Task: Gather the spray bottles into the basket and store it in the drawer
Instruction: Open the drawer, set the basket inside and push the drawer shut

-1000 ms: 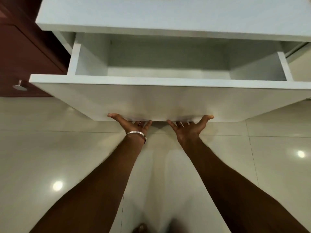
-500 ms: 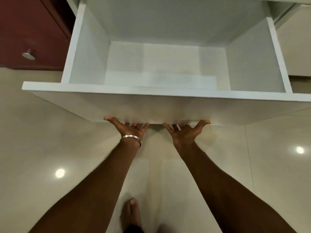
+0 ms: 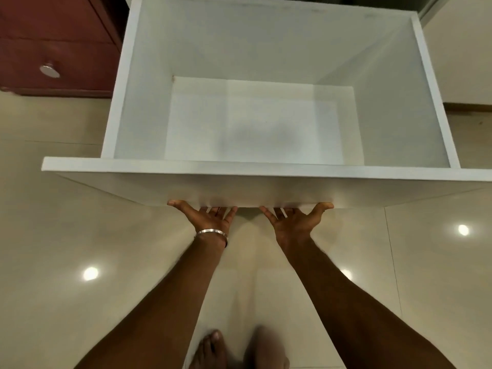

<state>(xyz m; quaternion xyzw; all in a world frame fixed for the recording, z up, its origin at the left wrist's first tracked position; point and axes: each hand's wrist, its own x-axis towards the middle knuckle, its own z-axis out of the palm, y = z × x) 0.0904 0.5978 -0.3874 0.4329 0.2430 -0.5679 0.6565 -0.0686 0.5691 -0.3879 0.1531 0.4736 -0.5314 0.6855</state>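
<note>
Drawer (image 3: 266,179) now drawn far further out, interior bare; left hand (image 3: 210,218) and right hand (image 3: 294,222) hook curled fingers under its front, ready for basket.

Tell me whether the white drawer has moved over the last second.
Yes. The white drawer has slid out toward the person, away from the dark red cabinet beside it.

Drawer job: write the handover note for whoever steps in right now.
Left hand: palm up, fingers hooked under the bottom edge of the drawer front, thumb out to the side.
Right hand: the same grip beside it.
Drawer: pulled wide open, nothing inside.
Basket and spray bottles: not in view.
Done: drawer is open.
Left: let go, find the bottles, gather them into the basket, set the basket in the drawer, likely close it.
</note>
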